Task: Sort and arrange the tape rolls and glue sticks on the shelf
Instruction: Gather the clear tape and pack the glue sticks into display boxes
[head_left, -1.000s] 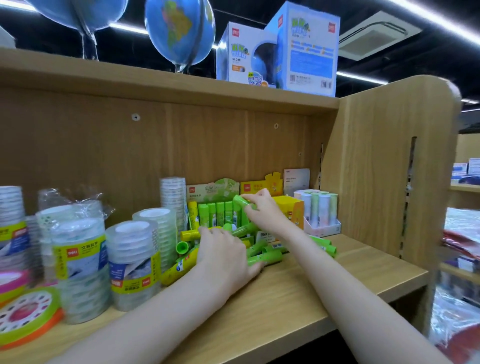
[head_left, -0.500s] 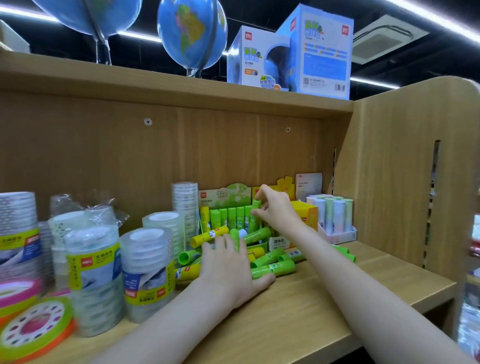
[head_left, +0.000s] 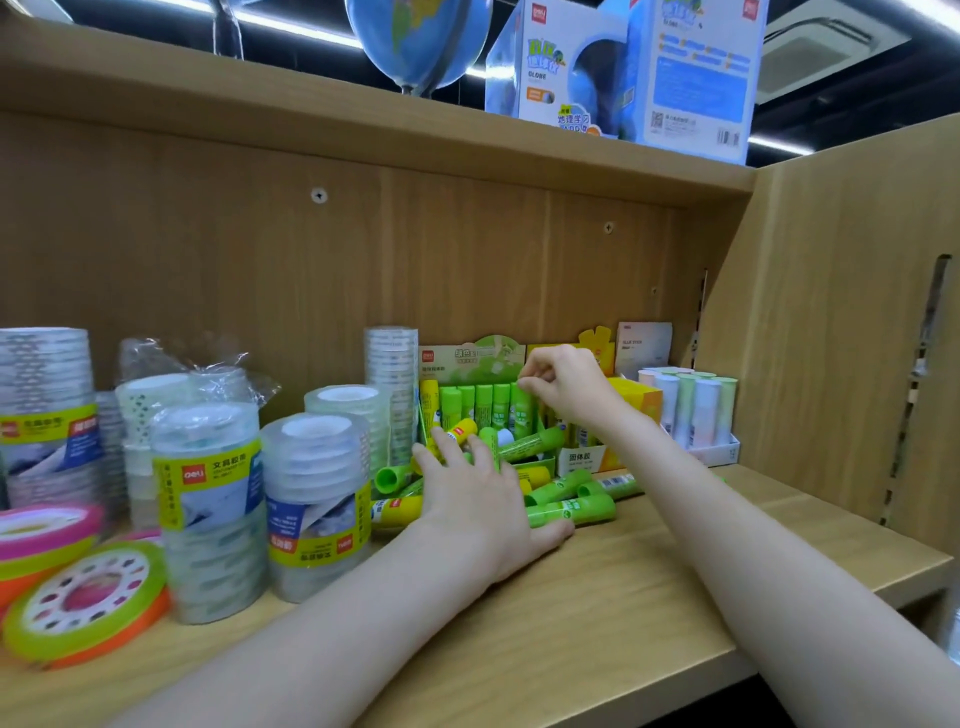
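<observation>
The left hand (head_left: 475, 506) lies spread and flat over the loose glue sticks (head_left: 571, 509) heaped mid-shelf (head_left: 649, 597), probably to keep them from rolling toward the front edge. The right hand (head_left: 563, 384), fingers curled at the top of the upright green stick (head_left: 521, 413), seems to be seating it in the display box (head_left: 470, 358) by the back wall. Tape rolls (head_left: 317, 499) stand stacked toward the left end.

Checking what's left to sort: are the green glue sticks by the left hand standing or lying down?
Lying down: green glue sticks lie flat on the shelf.
</observation>
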